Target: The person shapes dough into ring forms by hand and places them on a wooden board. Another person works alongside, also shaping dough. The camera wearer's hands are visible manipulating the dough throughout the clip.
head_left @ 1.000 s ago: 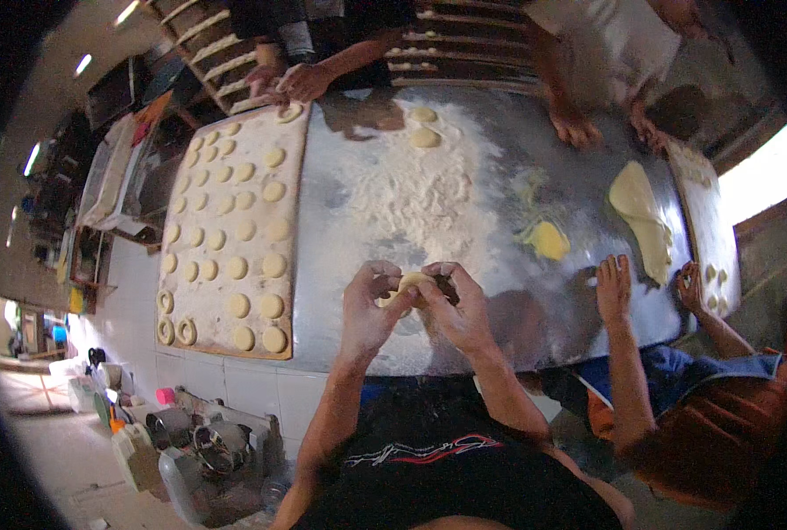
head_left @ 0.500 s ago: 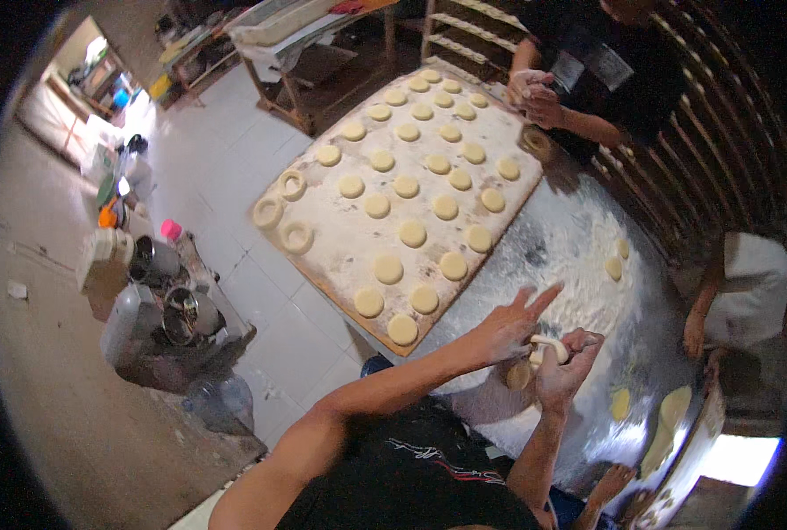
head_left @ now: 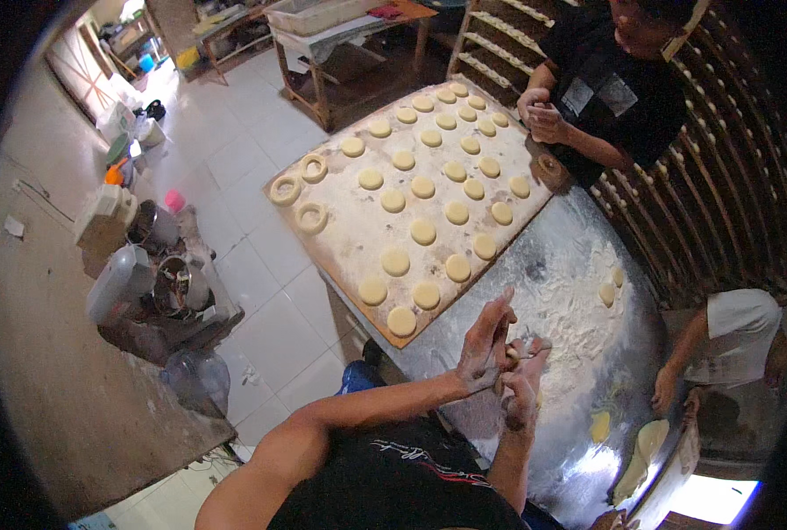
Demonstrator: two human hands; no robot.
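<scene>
Overhead, a long flour-dusted steel worktable (head_left: 588,265) runs from 11 o'clock to 5 o'clock, carrying a floured wooden proofing board (head_left: 358,238) that fills its upper half. Rows of pale round dough discs (head_left: 423,232) cover the board, with three ring-shaped dough pieces (head_left: 310,217) at its 9 o'clock corner. At 1 o'clock, a person in a black shirt (head_left: 614,97) stands with both hands together at the board's far end; at 4 o'clock another worker's arm (head_left: 681,353) reaches to the table edge, near a flattened sheet of yellow dough (head_left: 645,446). Both bare forearms of the camera wearer rise from 6 o'clock and meet at centre. The left hand (head_left: 486,349), white with flour, is raised on edge with its fingers extended upward and close together; the right hand (head_left: 522,375) presses against it, fingers curled. A small pale piece of dough (head_left: 510,353) is pinched between the two hands, above the table's near edge, just beyond the board's 5 o'clock corner.
</scene>
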